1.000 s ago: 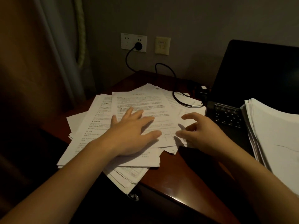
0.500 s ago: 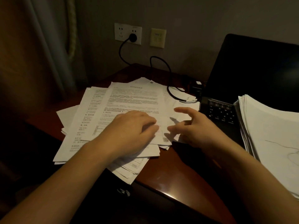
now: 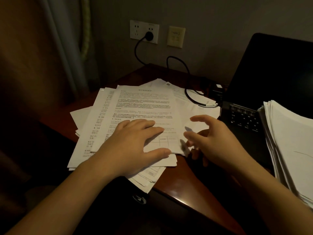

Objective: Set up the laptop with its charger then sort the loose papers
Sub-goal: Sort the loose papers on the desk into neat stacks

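Pressing loose papers with flat left hand, right hand beside them, fingers apart, holding nothing

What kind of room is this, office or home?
Likely a hotel room or bedroom corner rather than an office, though I can't be sure: a dark wooden desk, a heavy curtain beside it, and a wall socket just above with the charger plug in it.

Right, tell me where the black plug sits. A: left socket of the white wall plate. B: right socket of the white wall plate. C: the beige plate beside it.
B: the black plug sits in the right half of the white wall plate; the left socket is bare.
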`<state>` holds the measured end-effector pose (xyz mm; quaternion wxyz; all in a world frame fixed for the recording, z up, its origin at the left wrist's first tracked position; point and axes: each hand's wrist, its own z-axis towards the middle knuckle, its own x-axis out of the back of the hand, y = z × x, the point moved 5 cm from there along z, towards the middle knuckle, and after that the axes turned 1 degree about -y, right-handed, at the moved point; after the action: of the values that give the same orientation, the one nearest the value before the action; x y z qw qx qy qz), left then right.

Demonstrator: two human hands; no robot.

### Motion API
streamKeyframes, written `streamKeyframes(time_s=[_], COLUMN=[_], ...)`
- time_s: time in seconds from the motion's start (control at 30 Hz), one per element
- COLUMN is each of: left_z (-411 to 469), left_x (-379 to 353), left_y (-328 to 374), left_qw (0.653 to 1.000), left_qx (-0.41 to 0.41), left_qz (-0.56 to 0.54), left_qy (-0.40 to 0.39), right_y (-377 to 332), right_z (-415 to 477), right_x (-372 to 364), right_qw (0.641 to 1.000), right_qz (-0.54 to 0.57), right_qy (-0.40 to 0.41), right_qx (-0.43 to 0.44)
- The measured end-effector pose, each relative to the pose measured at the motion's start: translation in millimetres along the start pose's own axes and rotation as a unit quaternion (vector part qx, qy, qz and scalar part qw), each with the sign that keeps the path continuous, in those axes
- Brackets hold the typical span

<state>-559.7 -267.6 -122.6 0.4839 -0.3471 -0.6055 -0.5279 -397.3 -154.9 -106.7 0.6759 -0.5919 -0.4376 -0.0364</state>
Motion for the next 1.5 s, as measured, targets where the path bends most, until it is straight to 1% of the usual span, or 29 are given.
streamKeyframes(time_s=[0.07, 0.17, 0.23, 0.33, 0.4, 0.5, 0.6, 0.7, 0.8, 0.87, 0.93, 1.0, 1.1, 1.2, 1.3, 1.37, 1.43, 1.5], left_z=[0.7, 5.7, 8.2, 9.4, 8.8, 6.9, 5.2, 5.1, 5.3, 3.8, 0.8, -2.6, -4.3, -3.4, -5.0, -4.7, -3.7, -3.3], left_x=[-1.4, -1.2, -1.2, -1.8, -3.1, -3.1, -2.5, -0.4, 2.4, 4.4, 6.8, 10.5, 12.8, 11.3, 12.9, 12.3, 9.4, 6.6], left_y=[-0.9, 0.7, 2.5, 5.5, 5.0, 3.8, 0.8, -4.4, -9.9, -10.9, -9.6, -7.4, -6.0, -8.6, -4.8, -1.7, -3.6, -5.8], left_qw=[1.000, 0.998, 0.996, 0.993, 0.994, 0.993, 0.985, 0.966, 0.953, 0.946, 0.941, 0.941, 0.946, 0.951, 0.948, 0.941, 0.935, 0.939], left_qx=[-0.001, -0.018, -0.027, -0.043, -0.047, -0.060, -0.064, -0.057, -0.049, -0.050, -0.059, -0.072, -0.094, -0.096, -0.107, -0.122, -0.115, -0.105], left_qz=[-0.011, -0.032, -0.060, -0.080, -0.079, -0.085, -0.137, -0.234, -0.279, -0.299, -0.310, -0.304, -0.275, -0.251, -0.257, -0.281, -0.313, -0.302], left_qy=[0.014, 0.044, 0.062, 0.072, 0.061, 0.063, 0.078, 0.092, 0.111, 0.119, 0.123, 0.132, 0.142, 0.152, 0.156, 0.141, 0.117, 0.123], right_y=[2.5, 3.3, 3.3, 4.8, 4.2, 2.5, -1.1, -5.4, -6.4, -5.0, -3.2, -1.6, -1.2, -4.1, -7.2, -8.7, -10.3, -11.7], right_z=[2.7, 2.5, 1.0, 1.6, 1.6, 0.3, -1.6, -2.6, -1.9, -0.9, -0.6, -1.0, -0.7, -0.5, -0.4, -0.3, -0.9, -1.5], right_x=[4.9, 4.9, 1.8, -1.5, -0.8, -0.2, -0.1, -3.5, -7.5, -7.0, -3.7, -0.3, 0.7, -2.0, -1.7, -1.8, -2.5, -3.4], right_qw=[1.000, 0.999, 0.996, 0.974, 0.964, 0.969, 0.975, 0.987, 0.993, 0.992, 0.984, 0.974, 0.969, 0.972, 0.973, 0.970, 0.962, 0.952], right_qz=[-0.011, 0.027, 0.082, 0.213, 0.248, 0.224, 0.201, 0.149, 0.108, 0.125, 0.171, 0.211, 0.232, 0.226, 0.224, 0.240, 0.268, 0.300], right_qy=[0.021, 0.013, -0.005, -0.041, -0.062, -0.083, -0.090, -0.067, -0.036, -0.036, -0.055, -0.076, -0.078, -0.068, -0.050, -0.037, -0.034, -0.051], right_qx=[-0.004, -0.019, -0.036, -0.071, -0.078, -0.059, -0.031, -0.003, 0.016, 0.010, -0.007, -0.022, -0.028, -0.017, 0.011, 0.028, 0.046, 0.046])
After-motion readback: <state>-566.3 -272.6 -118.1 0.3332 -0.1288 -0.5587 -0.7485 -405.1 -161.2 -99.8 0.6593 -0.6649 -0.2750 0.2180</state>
